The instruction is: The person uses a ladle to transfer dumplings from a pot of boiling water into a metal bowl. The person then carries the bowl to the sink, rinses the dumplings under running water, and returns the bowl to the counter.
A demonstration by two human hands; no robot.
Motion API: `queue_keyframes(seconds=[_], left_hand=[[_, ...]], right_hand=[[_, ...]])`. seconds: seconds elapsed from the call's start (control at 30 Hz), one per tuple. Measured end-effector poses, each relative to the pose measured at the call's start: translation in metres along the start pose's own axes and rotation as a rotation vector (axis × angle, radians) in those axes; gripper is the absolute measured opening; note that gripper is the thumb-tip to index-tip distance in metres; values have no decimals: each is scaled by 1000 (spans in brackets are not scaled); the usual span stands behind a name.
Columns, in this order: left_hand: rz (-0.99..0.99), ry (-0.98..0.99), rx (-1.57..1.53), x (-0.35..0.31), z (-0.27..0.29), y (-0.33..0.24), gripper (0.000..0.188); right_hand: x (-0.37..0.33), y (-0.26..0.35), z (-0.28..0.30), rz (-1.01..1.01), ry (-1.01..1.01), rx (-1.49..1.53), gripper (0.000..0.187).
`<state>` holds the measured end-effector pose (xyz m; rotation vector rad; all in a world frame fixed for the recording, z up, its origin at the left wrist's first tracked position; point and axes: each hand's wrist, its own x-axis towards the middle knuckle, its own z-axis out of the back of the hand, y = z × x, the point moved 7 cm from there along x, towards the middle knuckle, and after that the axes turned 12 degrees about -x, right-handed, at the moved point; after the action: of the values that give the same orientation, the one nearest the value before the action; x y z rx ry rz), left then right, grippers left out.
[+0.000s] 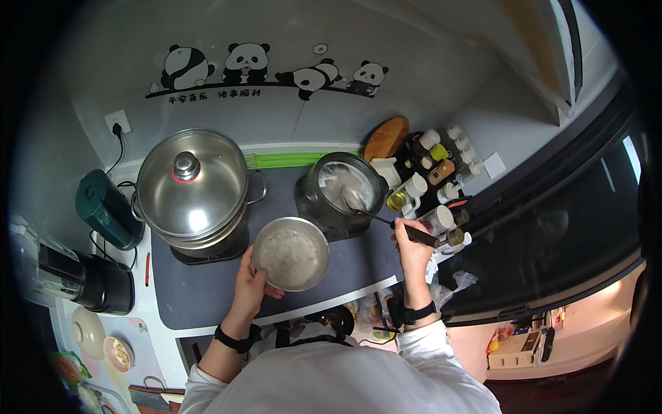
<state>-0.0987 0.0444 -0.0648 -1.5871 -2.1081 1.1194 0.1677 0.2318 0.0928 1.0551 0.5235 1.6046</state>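
Note:
My left hand [252, 281] grips the lower left rim of a round metal bowl [323, 241], fingers under it and thumb at the edge. Cloudy pale food or liquid fills the bowl. In my right hand [414, 250] is the black handle of a ladle [376, 217]. Its head dips into a dark pot [378, 181] holding whitish, foamy liquid, and is partly hidden by it. The bowl is held just in front of the pot and to its left. A large steamer pot [158, 221] with a knobbed lid [214, 186] stands left of the bowl.
A green kettle [103, 207] and a black appliance [110, 283] line the left side. Several bottles and seasoning jars [438, 221] crowd the right of the dark pot, near a round wooden board [386, 138]. A small bowl [118, 354] and a knife [152, 398] lie at lower left.

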Motion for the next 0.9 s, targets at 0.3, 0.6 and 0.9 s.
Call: queue_keyframes(seconds=[0.3,0.6,0.9], left_hand=[[12,24,7,4,9,4,66],[-3,40,-11,1,9,1,66],[11,28,-5,-1,12,0,66]], right_hand=[[10,13,-2,18,-41,-49,26],[31,19,-11,89,-157,-235,33],[28,29,-19,138,-202,-313,34]])
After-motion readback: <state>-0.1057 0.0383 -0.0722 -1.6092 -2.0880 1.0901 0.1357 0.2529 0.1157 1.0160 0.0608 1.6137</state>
